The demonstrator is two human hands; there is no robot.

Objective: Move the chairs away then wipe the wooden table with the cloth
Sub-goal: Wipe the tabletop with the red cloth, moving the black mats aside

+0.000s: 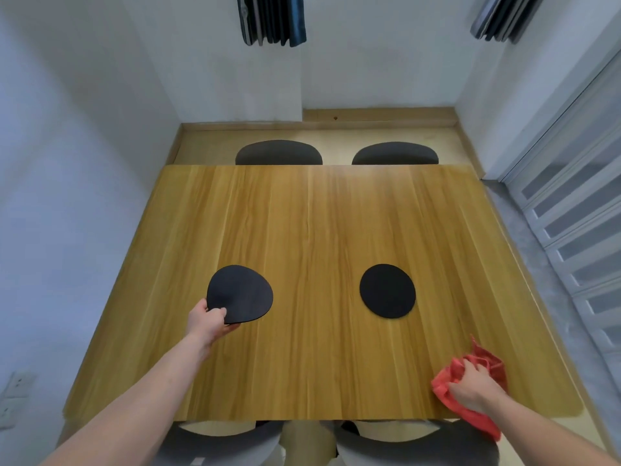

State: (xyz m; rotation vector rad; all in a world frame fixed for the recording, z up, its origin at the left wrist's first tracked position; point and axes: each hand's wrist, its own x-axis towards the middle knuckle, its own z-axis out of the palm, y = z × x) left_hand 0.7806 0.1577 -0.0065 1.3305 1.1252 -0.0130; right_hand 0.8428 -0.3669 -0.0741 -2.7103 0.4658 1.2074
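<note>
The wooden table (309, 230) fills the middle of the view. My left hand (208, 321) pinches the near edge of a black round mat (240, 294) at the table's left front, lifting that edge slightly. A second black mat (387, 291) lies flat to the right of centre. My right hand (472, 388) grips a bunched red cloth (447, 381) on the table's front right corner; part of the cloth hangs over the near edge. Two dark chairs (279, 153) (395, 153) stand at the far side. Two grey chairs (221, 445) (416, 445) sit tucked under the near edge.
White walls close in on the left and back. A panelled sliding door (578, 210) runs along the right. Wall sockets (13, 398) sit low at the left. Dark fabric (271, 20) hangs above the far wall.
</note>
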